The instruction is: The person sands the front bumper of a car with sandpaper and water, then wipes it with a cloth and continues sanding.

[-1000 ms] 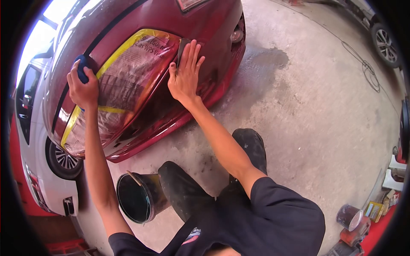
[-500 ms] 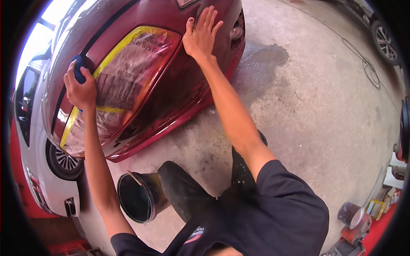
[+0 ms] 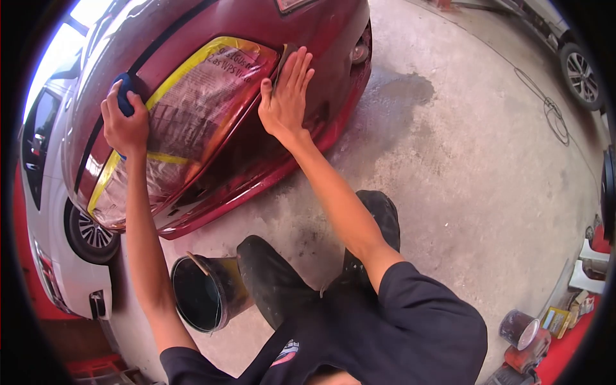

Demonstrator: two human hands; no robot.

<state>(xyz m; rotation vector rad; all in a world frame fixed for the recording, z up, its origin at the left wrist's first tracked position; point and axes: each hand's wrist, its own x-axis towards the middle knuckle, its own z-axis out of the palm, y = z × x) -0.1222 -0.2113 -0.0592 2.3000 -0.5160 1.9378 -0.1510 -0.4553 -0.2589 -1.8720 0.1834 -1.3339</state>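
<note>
Bunched in my left hand is a blue cloth, held against the dark red car body beside the masked light. My right hand lies flat with its fingers stretched out, pressing a thin dark sheet that looks like sandpaper onto the red bumper; most of the sheet is hidden under the palm. Between both hands, a light is covered with printed paper and yellow masking tape. The paint around my right hand looks wet or glossy.
A black bucket of dark liquid, with a stick across its rim, stands by my knee. A white car is parked at the left, another car at the upper right. Cans sit at the lower right; a cable lies on the concrete.
My right hand has slid down and left along the bumper, and more of the dark sheet shows. My left hand remains on the cloth near the same place; the view has shifted slightly.
</note>
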